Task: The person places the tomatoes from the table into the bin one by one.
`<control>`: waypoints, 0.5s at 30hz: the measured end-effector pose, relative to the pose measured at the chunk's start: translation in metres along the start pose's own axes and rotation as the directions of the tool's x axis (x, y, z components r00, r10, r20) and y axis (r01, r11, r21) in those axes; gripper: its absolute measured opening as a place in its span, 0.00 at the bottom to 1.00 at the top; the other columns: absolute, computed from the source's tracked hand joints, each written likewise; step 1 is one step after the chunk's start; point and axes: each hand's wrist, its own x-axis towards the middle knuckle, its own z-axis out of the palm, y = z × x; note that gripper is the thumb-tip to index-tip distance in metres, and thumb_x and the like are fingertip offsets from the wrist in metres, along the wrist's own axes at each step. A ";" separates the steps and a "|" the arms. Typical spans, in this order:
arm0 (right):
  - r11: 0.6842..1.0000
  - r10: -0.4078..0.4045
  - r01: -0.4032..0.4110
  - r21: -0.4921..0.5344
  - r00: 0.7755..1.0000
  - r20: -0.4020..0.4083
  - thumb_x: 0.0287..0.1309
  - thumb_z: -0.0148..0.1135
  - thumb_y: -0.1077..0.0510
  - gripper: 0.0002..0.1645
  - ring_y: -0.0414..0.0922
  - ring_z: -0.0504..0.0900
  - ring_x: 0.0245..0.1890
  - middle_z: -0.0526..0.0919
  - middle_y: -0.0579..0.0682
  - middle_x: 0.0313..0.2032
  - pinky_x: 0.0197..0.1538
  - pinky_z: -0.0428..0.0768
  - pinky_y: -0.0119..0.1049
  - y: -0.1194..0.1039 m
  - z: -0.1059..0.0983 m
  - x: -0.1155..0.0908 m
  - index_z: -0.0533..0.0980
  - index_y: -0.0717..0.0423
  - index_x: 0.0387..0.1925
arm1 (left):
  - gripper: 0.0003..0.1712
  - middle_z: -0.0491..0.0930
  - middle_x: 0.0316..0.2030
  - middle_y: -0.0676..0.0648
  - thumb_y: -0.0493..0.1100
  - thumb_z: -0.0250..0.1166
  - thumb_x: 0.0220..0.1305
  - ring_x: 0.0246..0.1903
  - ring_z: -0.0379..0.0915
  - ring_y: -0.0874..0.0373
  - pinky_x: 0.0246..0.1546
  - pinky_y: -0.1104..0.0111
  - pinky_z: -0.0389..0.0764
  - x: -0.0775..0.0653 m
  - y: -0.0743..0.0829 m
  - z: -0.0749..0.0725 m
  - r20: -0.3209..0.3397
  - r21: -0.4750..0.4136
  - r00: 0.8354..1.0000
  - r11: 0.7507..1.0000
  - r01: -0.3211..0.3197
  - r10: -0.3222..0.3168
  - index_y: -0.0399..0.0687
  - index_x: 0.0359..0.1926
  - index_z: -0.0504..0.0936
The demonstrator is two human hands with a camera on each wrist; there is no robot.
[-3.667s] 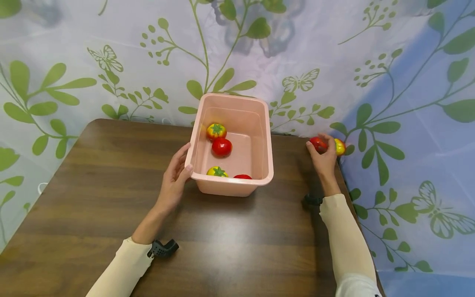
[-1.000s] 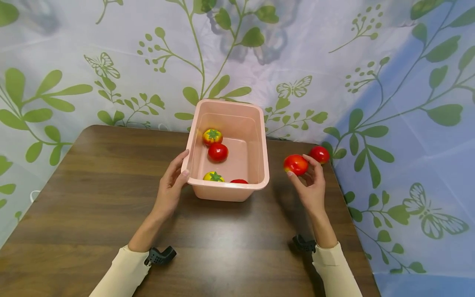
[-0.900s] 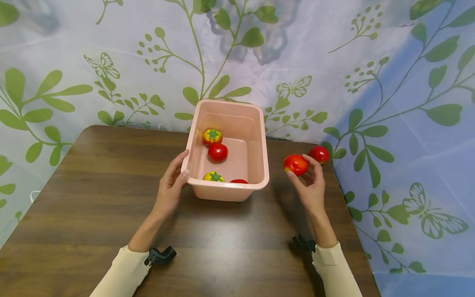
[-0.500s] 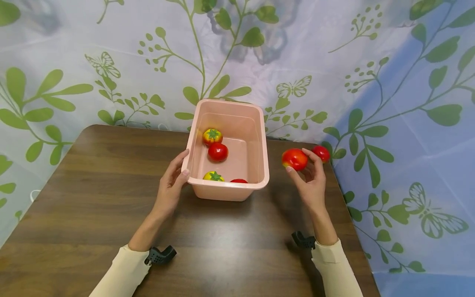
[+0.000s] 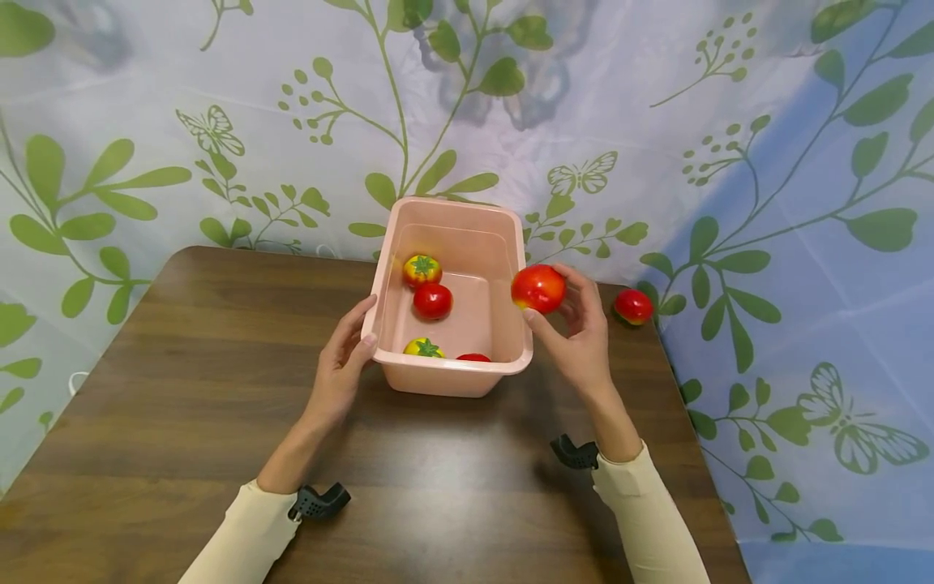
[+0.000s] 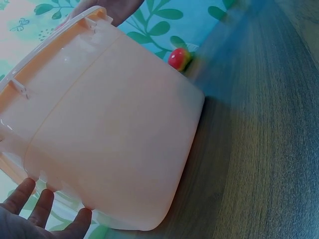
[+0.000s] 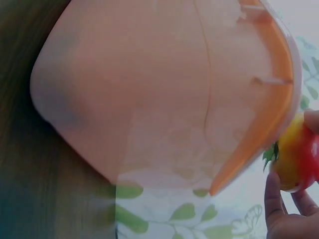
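A pink plastic bin (image 5: 445,379) stands on the table against the back wall. Inside it are several tomatoes, such as a red tomato (image 5: 433,301) touching a red-and-yellow tomato (image 5: 422,271); two more are partly hidden by the near wall. My left hand (image 5: 339,365) grips the bin's left rim, thumb on the near side. In the left wrist view its fingertips (image 6: 44,204) lie along the outside. My right hand (image 5: 576,332) pinches a red tomato (image 5: 538,289) over the bin's right rim. The right wrist view shows the held tomato's yellow, green-stemmed end (image 7: 291,159).
Another red tomato (image 5: 633,307) lies at the table's far right corner, close to the side wall. Leaf-patterned cloth (image 5: 292,162) hangs behind and to the right of the brown wooden table (image 5: 219,389). Black wrist devices (image 5: 319,501) sit at both cuffs.
My right hand has picked up a tomato from the far right corner and carried it left, to the bin's right rim. My left hand keeps its grip on the bin.
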 end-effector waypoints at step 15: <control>0.999 -0.009 0.010 -0.036 0.999 0.039 0.56 0.75 0.74 0.45 0.68 0.75 0.66 0.73 0.60 0.67 0.64 0.84 0.38 0.005 0.016 0.000 0.71 0.62 0.75 | 0.31 0.69 0.78 0.43 0.41 0.55 0.84 0.67 0.75 0.54 0.59 0.71 0.85 0.001 -0.003 -0.001 -0.003 0.020 1.000 1.000 0.006 -0.005 0.61 0.82 0.66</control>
